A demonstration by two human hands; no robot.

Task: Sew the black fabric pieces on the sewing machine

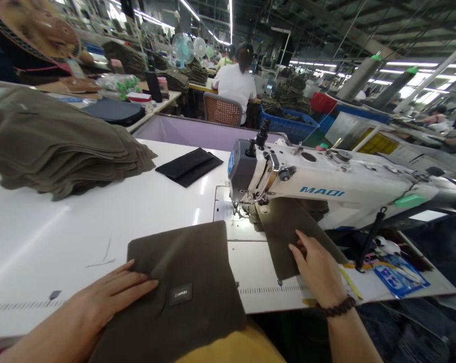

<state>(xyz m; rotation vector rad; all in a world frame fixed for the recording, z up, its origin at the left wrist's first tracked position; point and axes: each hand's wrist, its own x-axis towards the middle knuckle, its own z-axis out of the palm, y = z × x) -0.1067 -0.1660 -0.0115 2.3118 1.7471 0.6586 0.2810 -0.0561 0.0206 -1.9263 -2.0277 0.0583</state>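
Note:
An olive-brown fabric panel (197, 262) with a small dark label (180, 294) lies at the table's front edge and hangs partly over it. My left hand (118, 292) rests on its left side, fingers stretched out and flat. To the right, a second olive fabric piece (284, 237) lies under the arm of the white sewing machine (326, 176). On that piece sits my right hand (315, 259), its thumb and forefinger a little apart at the cloth. Whether those fingers grip the fabric is not clear. The needle area (237, 209) has no panel directly beneath it.
A tall stack of olive fabric pieces (61, 146) stands at the left. Black folded fabric (190, 166) lies behind the needle. At the right are a blue packet (402, 276) and a black stand (372, 237). Ahead, a person in white (233, 83) sits near a blue crate (288, 123).

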